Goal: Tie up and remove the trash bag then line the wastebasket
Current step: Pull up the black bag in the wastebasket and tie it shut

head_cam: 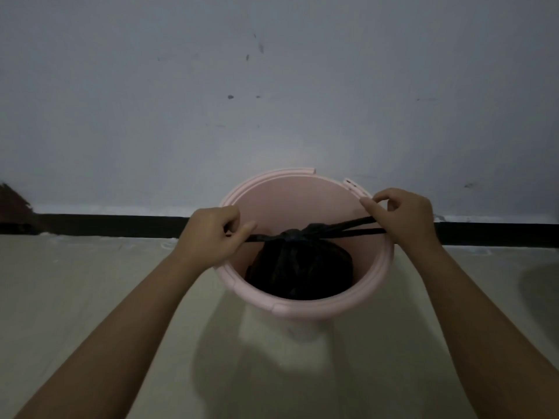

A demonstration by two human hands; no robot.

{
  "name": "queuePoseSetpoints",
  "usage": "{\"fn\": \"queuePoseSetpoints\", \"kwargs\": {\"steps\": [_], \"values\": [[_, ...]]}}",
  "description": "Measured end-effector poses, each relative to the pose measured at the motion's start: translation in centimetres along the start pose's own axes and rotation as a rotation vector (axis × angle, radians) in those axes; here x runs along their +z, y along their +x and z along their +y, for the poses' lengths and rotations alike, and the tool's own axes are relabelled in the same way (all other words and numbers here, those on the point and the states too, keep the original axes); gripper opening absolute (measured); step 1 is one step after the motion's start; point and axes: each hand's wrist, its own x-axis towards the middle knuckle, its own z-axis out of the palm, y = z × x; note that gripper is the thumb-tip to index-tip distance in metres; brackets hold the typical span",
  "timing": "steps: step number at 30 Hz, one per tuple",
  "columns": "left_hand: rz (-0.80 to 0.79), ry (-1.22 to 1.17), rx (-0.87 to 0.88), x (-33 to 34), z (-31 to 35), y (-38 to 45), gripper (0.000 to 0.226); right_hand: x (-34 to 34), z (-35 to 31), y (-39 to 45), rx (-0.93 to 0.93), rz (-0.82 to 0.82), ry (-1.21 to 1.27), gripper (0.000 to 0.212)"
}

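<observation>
A pink round wastebasket (pixel 305 309) stands on the floor against the wall. Inside it sits a black trash bag (pixel 299 269), gathered at the top into a knot (pixel 298 234) near the rim's height. Two thin black bag ends stretch sideways from the knot. My left hand (pixel 211 232) pinches the left end over the basket's left rim. My right hand (pixel 402 217) grips the right end, which shows as two strands, over the right rim. Both strands are pulled taut and nearly level.
A grey wall (pixel 272 101) rises right behind the basket, with a black baseboard (pixel 106 225) along its foot. Pale floor (pixel 90 282) spreads to both sides and in front. A dark brown object (pixel 13 204) shows at the far left edge.
</observation>
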Motion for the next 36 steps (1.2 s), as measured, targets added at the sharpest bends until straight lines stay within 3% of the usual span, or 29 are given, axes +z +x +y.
{"fn": "queuePoseSetpoints", "kwargs": {"steps": [3,9,11,15,17,19,20,22,25,27,29,31,33,36], "values": [[-0.012,0.206,0.025,-1.2,-1.2,-0.2,0.040,-0.7,0.6,-0.1,-0.087,0.048,-0.001,0.023],[-0.126,0.428,0.172,-1.5,-1.6,-0.7,0.064,-1.5,-0.2,-0.5,-0.242,0.126,-0.104,0.053],[-0.132,0.459,0.182,-1.5,-1.7,-0.7,0.059,-1.8,-1.1,-0.8,-0.248,-0.030,-0.165,0.046],[-0.206,0.422,0.042,-2.5,-1.8,-0.1,0.031,-1.9,-2.9,-0.8,-0.217,-0.626,-0.547,0.037],[-0.267,0.407,0.002,-2.6,-1.6,-0.1,0.024,-1.9,-3.5,-0.4,-0.242,-0.754,-0.664,0.031],[-0.256,0.418,0.010,-2.7,-1.5,-0.1,0.023,-2.2,-3.6,-0.3,-0.302,-0.773,-0.661,0.022],[-0.234,0.415,0.018,-2.6,-1.6,-0.3,0.022,-2.3,-3.3,-0.3,-0.330,-0.743,-0.593,0.023],[-0.174,0.357,0.026,-2.2,-1.9,-0.6,0.019,-1.9,-2.4,-0.4,-0.310,-0.620,-0.220,0.028],[-0.103,0.207,0.005,-1.1,-1.7,-0.6,0.024,-0.8,-2.7,-1.2,-0.071,-0.468,0.452,0.012],[-0.026,-0.058,-0.081,-0.8,0.0,-0.3,0.024,0.7,-3.6,-1.7,0.036,-0.444,0.731,0.027],[-0.015,-0.393,-0.222,-0.7,2.2,0.1,0.026,1.6,-4.7,-1.6,0.147,-0.423,1.044,0.026],[-0.051,-0.705,-0.319,-0.3,3.4,0.3,0.031,1.5,-5.2,-1.2,0.139,-0.390,1.085,0.032],[-0.060,-0.914,-0.310,0.3,3.6,0.2,0.031,1.4,-4.9,-1.0,0.051,-0.395,0.960,0.030],[-0.153,-0.885,-0.189,0.6,3.3,-0.2,0.027,1.2,-4.4,-1.2,-0.102,-0.407,0.758,0.034]]}}
